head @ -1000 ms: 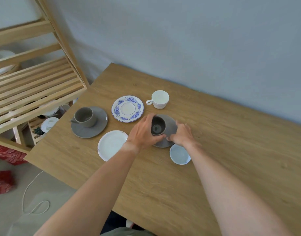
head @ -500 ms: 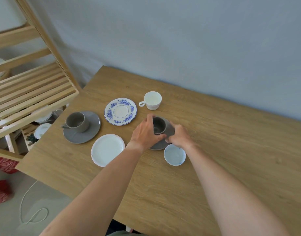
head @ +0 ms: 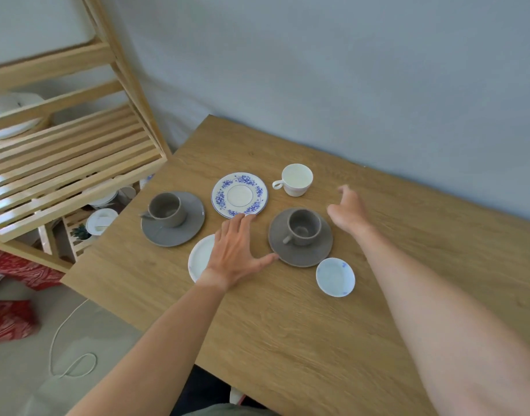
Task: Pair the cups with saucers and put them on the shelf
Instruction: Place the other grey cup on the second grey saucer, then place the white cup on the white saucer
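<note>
A grey cup (head: 303, 227) stands upright on a grey saucer (head: 319, 250) in the middle of the wooden table (head: 302, 325). My left hand (head: 236, 250) hovers open just left of it, fingers spread, over part of a plain white saucer (head: 199, 259). My right hand (head: 347, 210) is open to the right of the cup, holding nothing. Another grey cup (head: 165, 209) sits on its grey saucer (head: 194, 223) at the left. A blue-flowered saucer (head: 239, 195), a white cup (head: 296, 183) and a small white dish (head: 335, 276) lie separately.
A slatted wooden shelf (head: 69, 166) stands left of the table, its upper level bare, with white crockery (head: 101, 220) on lower levels. A white cord (head: 69, 355) and red cloth (head: 9, 319) lie on the floor. A grey wall runs behind the table.
Both hands have let go of the grey cup and its saucer and moved apart, the left hand to the left, the right hand up and to the right. The camera view has shifted slightly.
</note>
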`<state>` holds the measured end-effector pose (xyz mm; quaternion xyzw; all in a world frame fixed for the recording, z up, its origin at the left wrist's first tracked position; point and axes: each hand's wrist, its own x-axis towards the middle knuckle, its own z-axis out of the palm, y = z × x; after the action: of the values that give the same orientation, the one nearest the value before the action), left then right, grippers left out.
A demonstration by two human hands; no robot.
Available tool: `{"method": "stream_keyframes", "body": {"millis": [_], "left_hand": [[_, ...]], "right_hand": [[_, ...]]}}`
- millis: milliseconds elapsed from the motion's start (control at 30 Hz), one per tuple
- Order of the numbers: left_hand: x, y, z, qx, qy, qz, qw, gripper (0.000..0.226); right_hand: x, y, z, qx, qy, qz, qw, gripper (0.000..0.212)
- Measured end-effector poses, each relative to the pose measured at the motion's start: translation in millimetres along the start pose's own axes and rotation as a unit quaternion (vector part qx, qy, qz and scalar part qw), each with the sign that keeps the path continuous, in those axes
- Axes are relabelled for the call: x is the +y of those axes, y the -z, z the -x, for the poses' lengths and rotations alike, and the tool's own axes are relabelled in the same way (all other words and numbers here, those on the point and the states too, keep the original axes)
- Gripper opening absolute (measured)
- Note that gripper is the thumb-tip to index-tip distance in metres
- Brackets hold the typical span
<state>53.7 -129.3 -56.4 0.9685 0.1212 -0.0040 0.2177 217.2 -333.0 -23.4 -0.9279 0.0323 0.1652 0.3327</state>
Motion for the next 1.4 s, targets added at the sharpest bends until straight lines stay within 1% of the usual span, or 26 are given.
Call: {"method": "stream_keyframes", "body": {"millis": [100,200,267,333,400,467,500,600,633,733,833,900,1033,1167,1233,1300,1400], "left_hand": [[-33,4,23,0.009,0.061,-0.005,0.998,0.113],[-59,2,50,0.017,0.094,-0.009,0.995,0.114],[-70,1,63,0.009,0.099,-0.014,0.995,0.120],[-80,-1,69,-0.008,0.095,-0.017,0.995,0.126],[-87,-2,70,-0.018,0.089,-0.014,0.996,0.127],[-89,-1,68,-0.017,0.077,-0.013,0.997,0.127],[-90,1,66,-0.018,0.072,-0.011,0.997,0.126],[-95,6,57,-0.034,0.071,-0.004,0.997,0.128],[-96,7,55,-0.037,0.074,-0.003,0.997,0.129],[-97,6,50,-0.042,0.078,0.002,0.996,0.129],[-93,5,46,-0.043,0.078,0.011,0.996,0.127],[-89,5,42,-0.043,0.076,0.014,0.996,0.125],[-82,4,40,-0.035,0.080,0.040,0.995,0.121],[-79,2,45,-0.020,0.087,0.052,0.995,0.121],[-76,2,49,-0.013,0.104,0.077,0.992,0.121],[-73,3,51,0.003,0.128,0.133,0.983,0.120],[-69,3,53,0.014,0.158,0.179,0.971,0.121]], "right_hand": [[-30,-9,-14,0.014,0.021,-0.002,1.000,0.063],[-55,-23,-28,0.011,0.039,0.018,0.999,0.067],[-66,-33,-37,-0.004,0.040,0.060,0.997,0.072],[-73,-42,-45,-0.022,0.039,0.103,0.994,0.085],[-77,-54,-51,-0.040,0.042,0.132,0.990,0.099],[-79,-64,-57,-0.042,0.038,0.147,0.988,0.104],[-80,-69,-60,-0.032,0.036,0.150,0.988,0.101],[-86,-79,-64,0.021,0.048,0.145,0.988,0.079],[-88,-81,-63,0.028,0.048,0.139,0.989,0.076],[-95,-83,-49,0.042,0.055,0.096,0.993,0.075],[-103,-82,-21,0.082,0.108,0.034,0.990,0.075],[-109,-82,-1,0.088,0.151,-0.002,0.985,0.077],[-118,-95,36,0.041,0.223,-0.009,0.974,0.076],[-115,-120,65,-0.012,0.256,-0.011,0.967,0.079],[-108,-131,77,-0.048,0.263,0.002,0.964,0.081],[-97,-139,89,-0.077,0.265,0.031,0.961,0.083],[-83,-148,103,-0.102,0.262,0.051,0.958,0.085]]}}
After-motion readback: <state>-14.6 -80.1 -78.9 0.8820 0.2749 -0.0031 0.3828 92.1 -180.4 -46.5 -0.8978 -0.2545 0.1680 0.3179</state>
